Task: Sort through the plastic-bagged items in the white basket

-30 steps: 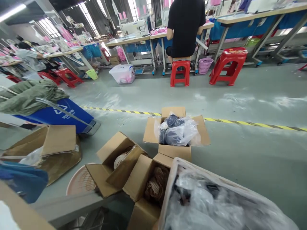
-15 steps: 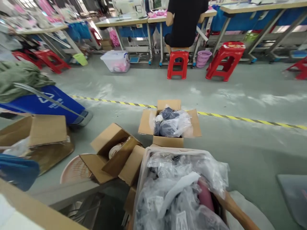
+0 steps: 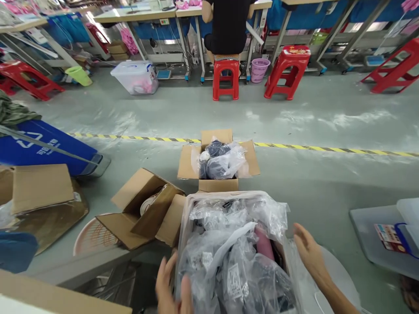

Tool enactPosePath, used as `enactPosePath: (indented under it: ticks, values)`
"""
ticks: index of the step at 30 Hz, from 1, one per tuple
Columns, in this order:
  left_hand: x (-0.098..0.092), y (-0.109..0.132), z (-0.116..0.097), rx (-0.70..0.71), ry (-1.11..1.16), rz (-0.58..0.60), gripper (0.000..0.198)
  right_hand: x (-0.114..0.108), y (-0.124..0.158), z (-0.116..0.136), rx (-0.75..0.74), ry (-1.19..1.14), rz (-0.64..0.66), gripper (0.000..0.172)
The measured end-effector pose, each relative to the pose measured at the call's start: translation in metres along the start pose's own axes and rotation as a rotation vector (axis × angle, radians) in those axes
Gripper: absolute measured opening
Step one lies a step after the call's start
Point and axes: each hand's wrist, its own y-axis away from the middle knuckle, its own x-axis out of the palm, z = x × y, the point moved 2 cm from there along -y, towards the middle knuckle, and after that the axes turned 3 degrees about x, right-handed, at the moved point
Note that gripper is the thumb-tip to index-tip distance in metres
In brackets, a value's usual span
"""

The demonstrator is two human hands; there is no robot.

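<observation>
A pale bin (image 3: 262, 195) stands right before me, heaped with things in clear plastic bags (image 3: 212, 244), some with printed labels. A dull pink roll-like item (image 3: 263, 244) shows among them. My left hand (image 3: 170, 285) is at the bin's near left side, thumb and fingers apart, holding nothing; whether it touches the bin I cannot tell. Just outside the right rim, my right hand (image 3: 309, 250) has its fingers stretched out and holds nothing. An open cardboard box (image 3: 218, 186) beyond the bin holds dark items in clear plastic.
Left of the bin are a tilted cardboard box (image 3: 137, 192), a pink basket (image 3: 87, 237) and a blue recycling bin (image 3: 65, 146) on its side. Clear plastic containers (image 3: 373, 231) lie at right. A person (image 3: 229, 26) sits on a red stool (image 3: 225, 78) at the sewing tables.
My left hand has come into view at the bin's left side. My right hand, formerly by the bags at the right rim, is now outside it. The view has shifted right and down.
</observation>
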Motion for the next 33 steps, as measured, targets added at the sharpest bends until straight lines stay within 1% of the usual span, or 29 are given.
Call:
enactPosePath:
  ticks: [1,2,3,4,5,7,9,10,13,14,16,18,20,22,24,26,28,31,33]
  values:
    - [0.015,-0.012,-0.009,-0.071,-0.016,0.105,0.055,-0.008,0.003,0.011,0.006,-0.017,-0.053,0.053]
    - [0.031,-0.022,-0.015,-0.166,-0.046,0.242,0.055,-0.014,0.006,0.022,-0.013,-0.028,-0.088,0.053]
    - [0.045,-0.03,-0.018,-0.248,-0.135,0.411,0.056,-0.019,0.009,0.035,-0.053,-0.029,-0.105,0.053]
    - [0.057,-0.033,-0.019,-0.291,-0.303,0.579,0.062,-0.021,0.012,0.048,-0.113,-0.017,-0.101,0.052]
    - [0.066,-0.032,-0.019,-0.307,-0.471,0.7,0.071,-0.022,0.015,0.06,-0.188,0.004,-0.078,0.05]
    - [0.076,-0.017,-0.018,-0.33,-0.536,0.781,0.083,-0.016,0.023,0.081,-0.366,0.073,0.006,0.049]
    - [0.083,0.013,-0.02,-0.335,-0.523,0.878,0.092,-0.002,0.035,0.096,-0.538,0.186,0.136,0.052]
    - [0.086,0.03,-0.023,-0.32,-0.526,0.93,0.093,0.007,0.043,0.101,-0.618,0.258,0.217,0.055]
    - [0.097,0.074,-0.039,-0.244,-0.552,0.964,0.088,0.037,0.066,0.108,-0.789,0.497,0.504,0.065]
    - [0.102,0.085,-0.043,-0.23,-0.542,0.988,0.088,0.046,0.072,0.108,-0.811,0.569,0.59,0.068]
    - [0.11,0.104,-0.049,-0.19,-0.468,1.03,0.081,0.06,0.08,0.102,-0.785,0.696,0.716,0.072]
    - [0.116,0.118,-0.049,-0.149,-0.365,1.044,0.078,0.068,0.079,0.091,-0.717,0.796,0.765,0.074]
    - [0.12,0.131,-0.046,-0.137,-0.285,1.072,0.081,0.071,0.074,0.078,-0.66,0.864,0.768,0.071]
    - [0.123,0.142,-0.043,-0.135,-0.244,1.092,0.082,0.072,0.066,0.065,-0.641,0.896,0.763,0.068]
    - [0.127,0.15,-0.044,-0.114,-0.222,1.094,0.078,0.073,0.06,0.056,-0.656,0.897,0.767,0.064]
    - [0.128,0.15,-0.048,-0.09,-0.236,1.09,0.07,0.074,0.056,0.051,-0.686,0.888,0.769,0.059]
    - [0.125,0.143,-0.049,-0.07,-0.292,1.09,0.062,0.075,0.053,0.05,-0.722,0.884,0.758,0.054]
    - [0.111,0.115,-0.041,-0.037,-0.382,1.029,0.06,0.072,0.052,0.055,-0.748,0.911,0.723,0.054]
    - [0.097,0.088,-0.029,-0.03,-0.442,0.965,0.067,0.067,0.053,0.06,-0.736,0.948,0.725,0.059]
